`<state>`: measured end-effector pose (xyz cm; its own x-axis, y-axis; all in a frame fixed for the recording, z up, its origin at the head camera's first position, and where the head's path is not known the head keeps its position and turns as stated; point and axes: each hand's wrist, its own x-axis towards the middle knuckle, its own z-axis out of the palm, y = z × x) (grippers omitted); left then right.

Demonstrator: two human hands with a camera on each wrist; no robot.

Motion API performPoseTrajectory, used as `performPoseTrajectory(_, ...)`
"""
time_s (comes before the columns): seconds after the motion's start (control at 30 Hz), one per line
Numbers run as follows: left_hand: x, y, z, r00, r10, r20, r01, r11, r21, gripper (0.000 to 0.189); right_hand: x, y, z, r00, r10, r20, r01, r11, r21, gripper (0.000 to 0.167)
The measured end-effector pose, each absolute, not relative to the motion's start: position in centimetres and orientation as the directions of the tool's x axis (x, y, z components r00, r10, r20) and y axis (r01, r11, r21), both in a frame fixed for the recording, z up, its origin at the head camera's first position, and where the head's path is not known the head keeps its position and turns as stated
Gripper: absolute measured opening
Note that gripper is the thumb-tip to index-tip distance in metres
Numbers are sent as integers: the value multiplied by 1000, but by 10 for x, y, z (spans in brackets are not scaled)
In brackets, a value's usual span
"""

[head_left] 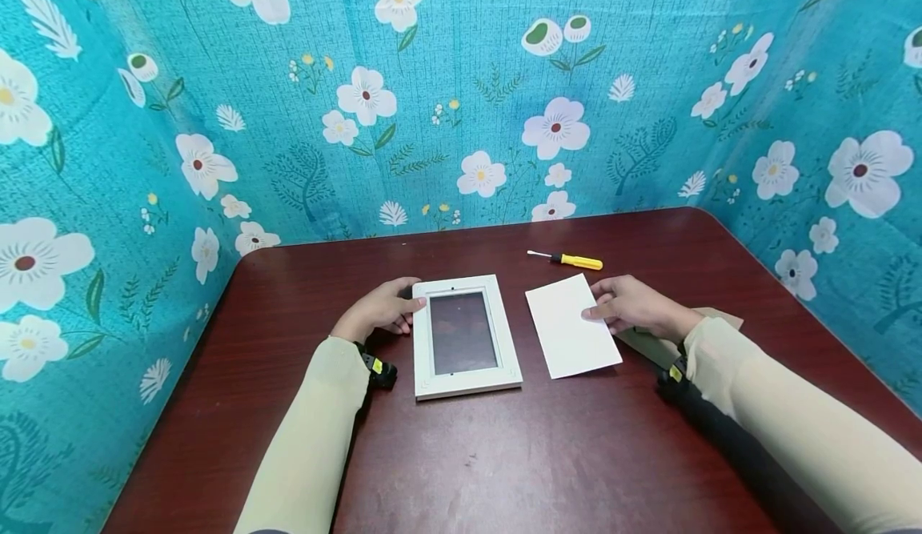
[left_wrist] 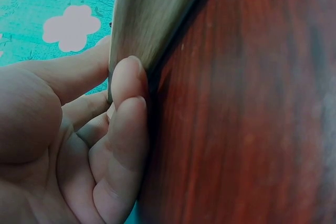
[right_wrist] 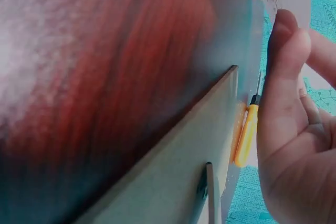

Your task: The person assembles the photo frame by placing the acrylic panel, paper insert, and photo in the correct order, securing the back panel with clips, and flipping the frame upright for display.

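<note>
A white picture frame (head_left: 507, 334) lies on the table, its dark pane (head_left: 463, 330) facing up. My left hand (head_left: 383, 307) grips the frame's upper left side, thumb on the front face. In the left wrist view the fingertips (left_wrist: 128, 77) press against the frame's side edge (left_wrist: 152, 14), close to the tabletop. To the right of the frame, my right hand (head_left: 634, 303) pinches a blank white sheet of paper (head_left: 565, 330) by its right edge, thumb on top. Part of that sheet shows beyond the right hand (right_wrist: 294, 129) in the right wrist view.
Under the right forearm lies a beige backing board (head_left: 651, 348) with a narrow stand strip (right_wrist: 211, 195). A yellow-handled screwdriver (head_left: 579, 262) rests behind the sheet. The dark red wooden table (head_left: 461, 454) meets a blue flowered cloth (head_left: 432, 118) at its back and sides.
</note>
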<state>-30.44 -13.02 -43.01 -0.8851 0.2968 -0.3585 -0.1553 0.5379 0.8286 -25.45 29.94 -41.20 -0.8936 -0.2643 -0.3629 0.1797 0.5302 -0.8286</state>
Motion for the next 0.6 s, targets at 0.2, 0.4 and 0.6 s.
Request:
performPoseTrajectory(0.2, -304, -130, -431, -885, 298, -356, -153, 538, 829, 61, -253, 301, -414, -899, -262, -351, 183, 503, -845, 51)
performPoseTrajectory(0.4, -304, -130, -429, -883, 305, -356, -149, 538, 830, 62, -251, 299, -410, -903, -253, -347, 186, 497, -848, 40)
performPoseTrajectory(0.6, -304, -129, -429, -882, 299, -365, -163, 533, 830, 61, -249, 299, -405, -897, -253, -362, 196, 506, -840, 40)
